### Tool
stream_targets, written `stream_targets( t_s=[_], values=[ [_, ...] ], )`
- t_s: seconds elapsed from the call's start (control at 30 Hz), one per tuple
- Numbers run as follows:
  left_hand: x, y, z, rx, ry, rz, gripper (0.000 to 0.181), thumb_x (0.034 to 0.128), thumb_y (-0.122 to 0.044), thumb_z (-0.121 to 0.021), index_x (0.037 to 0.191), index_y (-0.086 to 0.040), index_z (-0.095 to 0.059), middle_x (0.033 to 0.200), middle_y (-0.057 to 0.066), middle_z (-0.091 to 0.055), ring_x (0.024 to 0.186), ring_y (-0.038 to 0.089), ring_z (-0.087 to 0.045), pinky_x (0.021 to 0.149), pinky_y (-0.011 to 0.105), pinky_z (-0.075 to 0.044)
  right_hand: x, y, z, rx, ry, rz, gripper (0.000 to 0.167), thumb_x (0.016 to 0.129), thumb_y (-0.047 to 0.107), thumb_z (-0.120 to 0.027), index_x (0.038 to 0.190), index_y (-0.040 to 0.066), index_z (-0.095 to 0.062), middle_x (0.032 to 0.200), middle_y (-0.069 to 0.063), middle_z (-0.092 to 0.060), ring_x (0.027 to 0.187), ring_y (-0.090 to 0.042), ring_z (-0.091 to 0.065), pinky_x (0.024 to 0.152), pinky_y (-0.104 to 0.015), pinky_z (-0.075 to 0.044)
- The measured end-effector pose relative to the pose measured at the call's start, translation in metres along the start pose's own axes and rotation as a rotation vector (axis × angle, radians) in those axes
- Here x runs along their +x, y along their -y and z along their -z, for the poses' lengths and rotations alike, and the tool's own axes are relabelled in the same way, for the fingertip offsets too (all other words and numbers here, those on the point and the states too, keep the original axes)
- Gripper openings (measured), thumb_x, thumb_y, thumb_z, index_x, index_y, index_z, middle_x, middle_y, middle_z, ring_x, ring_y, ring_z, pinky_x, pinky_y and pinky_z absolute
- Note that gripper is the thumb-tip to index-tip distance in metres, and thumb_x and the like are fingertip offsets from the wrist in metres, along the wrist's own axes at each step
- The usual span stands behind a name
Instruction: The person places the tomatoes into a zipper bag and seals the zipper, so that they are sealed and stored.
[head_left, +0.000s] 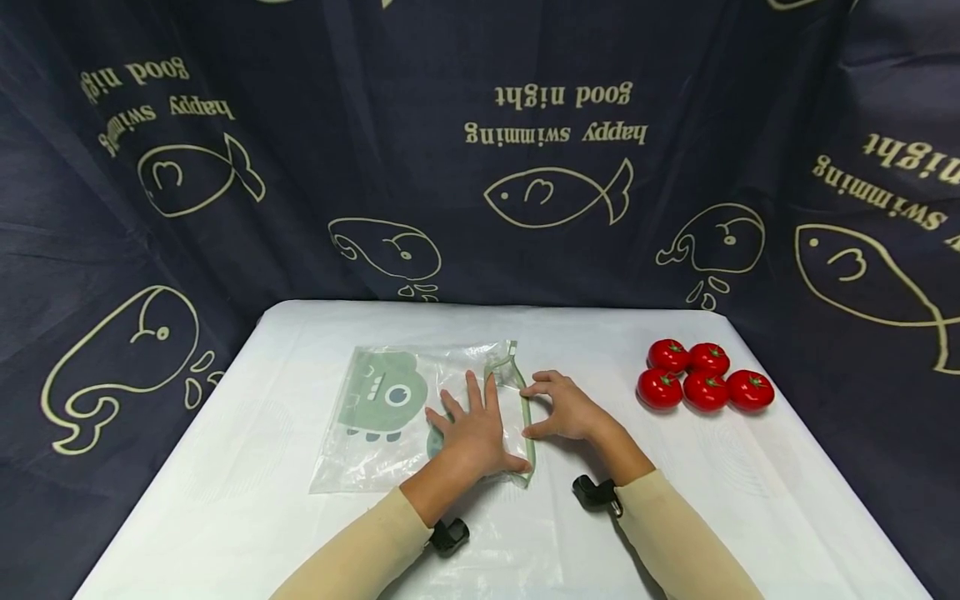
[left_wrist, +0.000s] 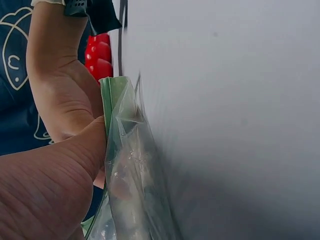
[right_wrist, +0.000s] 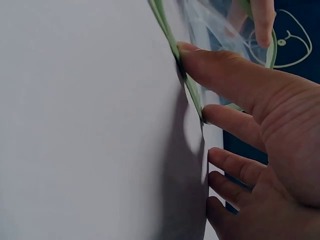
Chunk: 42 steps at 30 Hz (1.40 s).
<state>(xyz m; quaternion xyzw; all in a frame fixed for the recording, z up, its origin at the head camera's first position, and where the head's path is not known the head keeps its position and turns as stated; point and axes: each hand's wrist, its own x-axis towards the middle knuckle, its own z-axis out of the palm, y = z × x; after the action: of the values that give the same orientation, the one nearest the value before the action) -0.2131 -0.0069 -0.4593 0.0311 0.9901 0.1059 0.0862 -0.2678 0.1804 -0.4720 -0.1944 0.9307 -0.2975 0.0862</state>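
A clear zip bag (head_left: 420, 417) with a green dinosaur print lies flat on the white table, its green-edged mouth toward the right. My left hand (head_left: 476, 433) is spread over the mouth end, fingers apart, the thumb at the lower part of the green edge. In the left wrist view the bag's green strip (left_wrist: 111, 100) stands up beside that hand. My right hand (head_left: 566, 408) is at the right side of the mouth, thumb and fingertips touching the green edge (right_wrist: 187, 82) in the right wrist view, the other fingers on the table.
Several red tomatoes (head_left: 705, 390) sit in a group at the table's right side. A dark curtain (head_left: 420, 108) with fish drawings hangs behind the white table (head_left: 247, 467) and at its sides.
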Motion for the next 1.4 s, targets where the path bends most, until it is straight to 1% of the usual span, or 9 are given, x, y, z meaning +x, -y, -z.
stream_targets(
  t_s=[0.2, 0.3, 0.47, 0.67, 0.87, 1.03, 1.3, 1.4],
  values=[
    [0.001, 0.0, 0.0, 0.024, 0.009, 0.012, 0.154, 0.0519, -0.076, -0.089, 0.166, -0.019, -0.004, 0.173, 0.017, -0.001, 0.15, 0.063, -0.013, 0.11, 0.083, -0.017, -0.003, 0.003, -0.001, 0.026, -0.009, -0.011, 0.068, 0.073, 0.026, -0.094, 0.134, 0.01, -0.067, 0.156, -0.023, -0.044, 0.145, -0.048, -0.039, 0.117, -0.063, -0.034],
    [0.001, 0.0, -0.001, 0.03, 0.014, 0.017, 0.154, 0.0517, -0.077, -0.088, 0.166, -0.02, -0.003, 0.173, 0.017, -0.001, 0.15, 0.063, -0.013, 0.11, 0.083, -0.018, -0.004, 0.004, -0.001, 0.013, -0.014, -0.012, 0.07, 0.074, 0.027, -0.093, 0.136, 0.01, -0.066, 0.156, -0.024, -0.044, 0.145, -0.048, -0.04, 0.116, -0.063, -0.035],
    [0.002, 0.0, -0.001, 0.032, 0.017, 0.017, 0.154, 0.0507, -0.078, -0.088, 0.166, -0.022, -0.003, 0.174, 0.016, -0.001, 0.15, 0.063, -0.014, 0.11, 0.083, -0.018, -0.006, 0.003, -0.001, 0.004, -0.03, 0.016, 0.073, 0.073, 0.027, -0.094, 0.137, 0.009, -0.065, 0.154, -0.025, -0.046, 0.143, -0.047, -0.043, 0.115, -0.062, -0.037],
    [0.005, 0.001, -0.001, 0.038, 0.027, 0.01, 0.154, 0.0513, -0.078, -0.088, 0.166, -0.023, -0.002, 0.174, 0.015, 0.001, 0.151, 0.062, -0.011, 0.112, 0.082, -0.015, -0.01, 0.0, -0.001, 0.016, -0.059, 0.059, 0.072, 0.074, 0.028, -0.093, 0.137, 0.009, -0.065, 0.151, -0.025, -0.049, 0.141, -0.045, -0.046, 0.115, -0.061, -0.038],
    [0.003, 0.001, 0.0, 0.051, 0.015, 0.004, 0.152, 0.0509, -0.078, -0.088, 0.166, -0.022, -0.006, 0.174, 0.014, -0.002, 0.152, 0.059, -0.012, 0.112, 0.081, -0.018, -0.016, -0.003, -0.001, 0.046, -0.08, 0.099, 0.071, 0.075, 0.027, -0.093, 0.138, 0.008, -0.064, 0.149, -0.024, -0.052, 0.139, -0.044, -0.048, 0.114, -0.061, -0.038],
    [0.002, 0.001, 0.0, 0.054, 0.013, -0.001, 0.151, 0.0511, -0.079, -0.087, 0.166, -0.022, -0.008, 0.174, 0.013, -0.002, 0.153, 0.058, -0.014, 0.112, 0.081, -0.02, -0.021, -0.004, 0.0, 0.063, -0.105, 0.117, 0.071, 0.077, 0.028, -0.092, 0.138, 0.007, -0.063, 0.148, -0.024, -0.054, 0.138, -0.044, -0.05, 0.113, -0.062, -0.04],
    [0.003, 0.002, 0.0, 0.041, 0.011, -0.011, 0.15, 0.0511, -0.078, -0.088, 0.166, -0.022, -0.009, 0.174, 0.012, -0.004, 0.153, 0.058, -0.014, 0.111, 0.081, -0.02, -0.035, -0.008, 0.003, 0.146, -0.179, 0.154, 0.065, 0.077, 0.026, -0.092, 0.134, 0.007, -0.067, 0.145, -0.022, -0.057, 0.137, -0.042, -0.052, 0.113, -0.062, -0.039],
    [0.003, 0.002, -0.001, 0.031, 0.008, -0.016, 0.15, 0.0509, -0.077, -0.089, 0.166, -0.022, -0.009, 0.174, 0.012, -0.004, 0.152, 0.058, -0.015, 0.111, 0.081, -0.02, -0.042, -0.01, 0.006, 0.19, -0.201, 0.145, 0.064, 0.077, 0.026, -0.092, 0.133, 0.008, -0.067, 0.145, -0.019, -0.058, 0.138, -0.038, -0.053, 0.114, -0.06, -0.04]
  ],
)
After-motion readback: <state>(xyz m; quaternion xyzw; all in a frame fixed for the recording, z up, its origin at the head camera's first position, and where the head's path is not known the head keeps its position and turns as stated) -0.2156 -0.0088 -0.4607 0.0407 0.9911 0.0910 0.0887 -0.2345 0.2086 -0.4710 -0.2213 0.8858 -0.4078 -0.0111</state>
